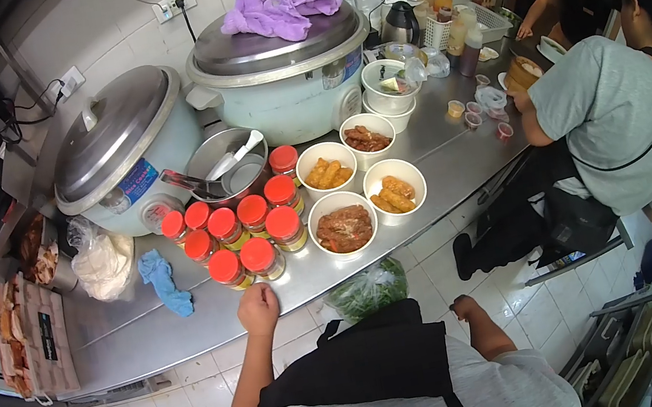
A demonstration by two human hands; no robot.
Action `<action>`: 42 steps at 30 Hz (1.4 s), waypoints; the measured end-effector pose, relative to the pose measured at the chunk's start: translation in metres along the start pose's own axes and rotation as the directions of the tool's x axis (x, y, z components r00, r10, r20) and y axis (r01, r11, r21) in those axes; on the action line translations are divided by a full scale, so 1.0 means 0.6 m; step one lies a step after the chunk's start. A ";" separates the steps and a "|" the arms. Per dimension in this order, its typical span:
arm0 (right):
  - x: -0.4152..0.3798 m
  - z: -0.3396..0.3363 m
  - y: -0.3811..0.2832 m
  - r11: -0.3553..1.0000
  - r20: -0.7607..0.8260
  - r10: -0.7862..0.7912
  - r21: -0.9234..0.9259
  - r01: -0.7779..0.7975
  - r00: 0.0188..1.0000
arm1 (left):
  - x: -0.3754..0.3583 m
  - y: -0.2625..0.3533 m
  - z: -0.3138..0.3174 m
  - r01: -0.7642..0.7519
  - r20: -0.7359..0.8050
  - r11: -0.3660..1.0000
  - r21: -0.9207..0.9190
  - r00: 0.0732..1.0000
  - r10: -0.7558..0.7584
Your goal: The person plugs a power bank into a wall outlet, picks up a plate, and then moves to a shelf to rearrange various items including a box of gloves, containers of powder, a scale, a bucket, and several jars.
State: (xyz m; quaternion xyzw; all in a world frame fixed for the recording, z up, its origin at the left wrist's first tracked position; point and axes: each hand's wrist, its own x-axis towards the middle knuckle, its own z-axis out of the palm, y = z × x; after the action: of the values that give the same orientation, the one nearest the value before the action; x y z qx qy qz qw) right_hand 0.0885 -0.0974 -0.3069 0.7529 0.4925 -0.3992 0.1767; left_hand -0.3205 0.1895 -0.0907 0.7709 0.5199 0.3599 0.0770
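My left hand [259,308] is closed in a fist at the counter's front edge, just in front of several red-lidded jars [260,255]; nothing shows in it. Away from the counter, low by my right side, hangs my right hand [466,307], its fingers curled with no object visible. Right of the jars are white paper bowls: one of shredded-looking brown meat [345,227], another of brown saucy pieces [367,138], and two with golden fried rolls [327,172]. A clear bag of green leaves [368,289] shows between my body and the counter edge.
Two large rice cookers [274,100] stand behind, a purple cloth [280,6] on one lid. A metal pot [238,166] holds utensils. At left lie a blue cloth [164,282] and egg trays [34,338]. A co-worker [614,95] works at the right.
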 end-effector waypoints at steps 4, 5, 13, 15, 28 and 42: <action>0.069 0.032 -0.032 0.992 -0.233 -0.016 0.119 0.045 0.972 | -0.001 -0.006 0.002 0.075 0.053 0.997 0.004 0.996 -0.076; 0.077 0.028 -0.051 0.984 -0.246 -0.020 0.167 0.063 0.969 | -0.001 -0.005 0.001 0.076 0.060 0.997 -0.005 0.995 -0.076; 0.012 -0.073 -0.190 0.898 -0.280 0.082 0.438 0.051 0.957 | -0.005 -0.008 -0.002 0.028 0.086 0.999 -0.024 0.996 -0.025; 0.005 -0.065 -0.195 0.896 -0.281 0.095 0.442 0.041 0.955 | -0.006 -0.009 -0.001 -0.003 0.079 1.000 -0.026 0.997 0.005; -0.033 0.028 -0.135 0.938 -0.084 0.166 0.321 -0.131 0.983 | -0.007 -0.017 0.005 -0.063 0.072 0.997 -0.034 0.995 0.065; -0.054 -0.110 -0.214 0.808 -0.420 0.148 0.574 0.136 0.895 | -0.007 -0.013 -0.004 -0.054 0.075 0.994 -0.100 0.995 0.061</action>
State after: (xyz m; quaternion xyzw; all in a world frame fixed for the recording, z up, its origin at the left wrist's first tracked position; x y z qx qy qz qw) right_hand -0.0030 -0.0153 -0.2246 0.8425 0.3688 -0.3481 -0.1818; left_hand -0.3285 0.1887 -0.0949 0.7942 0.4758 0.3569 0.1245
